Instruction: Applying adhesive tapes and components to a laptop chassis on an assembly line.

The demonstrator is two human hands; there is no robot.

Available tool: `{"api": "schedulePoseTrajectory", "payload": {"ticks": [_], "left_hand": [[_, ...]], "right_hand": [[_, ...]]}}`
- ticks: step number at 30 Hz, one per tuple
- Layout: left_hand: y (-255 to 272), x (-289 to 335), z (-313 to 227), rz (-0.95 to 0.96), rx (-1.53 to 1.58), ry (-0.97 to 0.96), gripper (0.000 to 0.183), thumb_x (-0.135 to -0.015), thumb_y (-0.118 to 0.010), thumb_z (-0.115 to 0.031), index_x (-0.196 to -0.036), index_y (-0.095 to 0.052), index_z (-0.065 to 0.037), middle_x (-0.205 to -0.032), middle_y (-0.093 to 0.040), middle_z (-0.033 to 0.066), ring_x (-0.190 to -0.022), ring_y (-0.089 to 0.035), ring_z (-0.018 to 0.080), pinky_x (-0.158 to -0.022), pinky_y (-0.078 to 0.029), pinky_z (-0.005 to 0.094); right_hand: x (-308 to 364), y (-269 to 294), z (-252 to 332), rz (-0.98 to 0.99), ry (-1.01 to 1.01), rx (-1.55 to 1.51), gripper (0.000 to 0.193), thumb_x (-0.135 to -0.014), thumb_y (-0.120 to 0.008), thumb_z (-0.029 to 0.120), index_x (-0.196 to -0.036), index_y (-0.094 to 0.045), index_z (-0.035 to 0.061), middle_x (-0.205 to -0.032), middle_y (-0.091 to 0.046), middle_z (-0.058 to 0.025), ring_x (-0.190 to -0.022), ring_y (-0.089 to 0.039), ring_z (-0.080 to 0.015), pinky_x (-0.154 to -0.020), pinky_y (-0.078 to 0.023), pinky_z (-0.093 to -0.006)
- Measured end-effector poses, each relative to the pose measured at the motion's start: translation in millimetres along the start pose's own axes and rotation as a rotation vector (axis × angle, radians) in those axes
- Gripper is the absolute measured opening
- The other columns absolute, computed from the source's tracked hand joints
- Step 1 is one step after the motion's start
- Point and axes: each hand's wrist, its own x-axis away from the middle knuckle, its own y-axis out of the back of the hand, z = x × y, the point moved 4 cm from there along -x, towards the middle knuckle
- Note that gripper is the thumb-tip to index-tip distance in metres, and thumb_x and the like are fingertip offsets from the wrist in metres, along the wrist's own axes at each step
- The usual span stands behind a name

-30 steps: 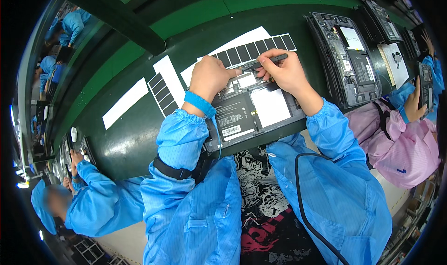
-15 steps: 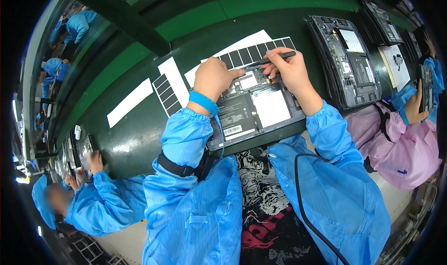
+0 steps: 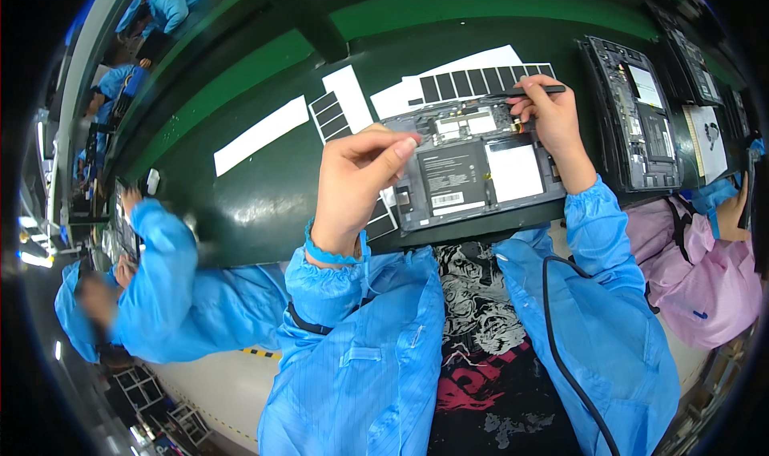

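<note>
Green bench (image 3: 248,207), opened laptop base (image 3: 473,167) set between left hand (image 3: 352,175) and right hand (image 3: 553,119).
Left fingertips (image 3: 407,146) are pinched together, contents unclear; by the right, a black tweezer-like tool (image 3: 551,90) is gripped, best moved lightly near the circuit board (image 3: 503,120).

Open dark device (image 3: 482,167), innards upward

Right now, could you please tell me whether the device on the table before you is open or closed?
Open: the device lies with its inside bare, showing a black battery and a white rectangular panel.
</note>
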Motion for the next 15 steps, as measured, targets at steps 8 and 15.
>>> {"api": "schedulePoseTrajectory", "payload": {"ticks": [8,15], "left_hand": [[49.7,30.2,-6.2,-0.246,-0.11,-0.156,0.022,-0.087,-0.066,-0.003,-0.067,-0.061,0.005,-0.065,-0.053,0.003,-0.055,-0.043,0.0072,-0.05,-0.033,0.0221],[103.1,22.0,9.6,-0.493,-0.646,-0.397,0.026,-0.083,-0.072,-0.009,-0.07,-0.052,0.001,-0.068,-0.048,0.0045,-0.062,-0.044,0.0134,-0.056,-0.033,0.0273]], "right_hand": [[-4.2,0.8,-1.3,0.019,-0.016,-0.075,0.02,-0.094,-0.058,0.014,-0.097,-0.062,-0.0057,-0.082,-0.068,-0.0195,-0.065,-0.066,-0.0156,-0.054,-0.048,-0.0215],[-2.2,-13.0,6.8,0.069,-0.051,-0.029,0.026,-0.097,-0.058,0.02,-0.101,-0.06,-0.0064,-0.087,-0.068,-0.0196,-0.069,-0.067,-0.0176,-0.06,-0.052,-0.0244]]}}
